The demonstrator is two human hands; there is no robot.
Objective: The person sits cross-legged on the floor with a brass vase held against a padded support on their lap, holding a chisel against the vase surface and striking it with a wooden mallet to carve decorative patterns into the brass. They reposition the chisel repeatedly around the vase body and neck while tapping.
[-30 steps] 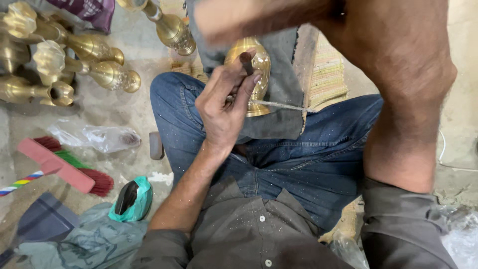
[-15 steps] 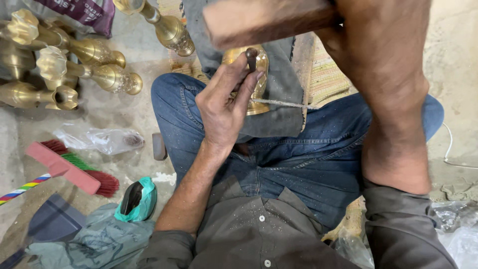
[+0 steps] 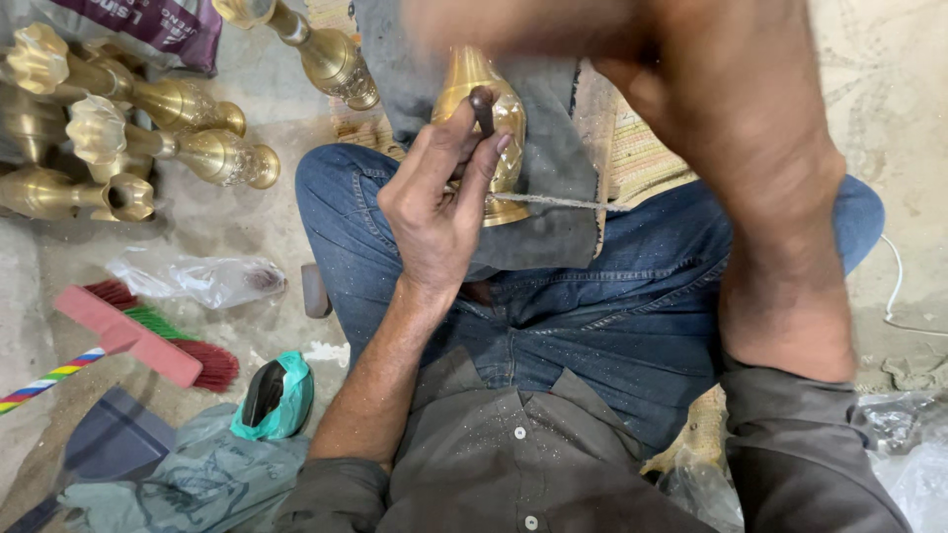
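My left hand pinches a short dark metal punch and presses its tip against a brass vase. The vase lies on a grey cloth spread over my jeans-clad lap. A thin cord runs across the cloth by the vase's base. My right forearm is raised close to the camera, and my right hand is a blur at the top edge above the vase. What that hand holds is not clear.
Several brass vases lie on the floor at the left, and another lies by my knee. A pink brush with red and green bristles, a clear plastic bag and a teal bundle sit lower left. A woven mat lies under the cloth.
My raised right arm has swung across the top of the view and its hand is now more blurred. My left hand keeps the punch on the vase.
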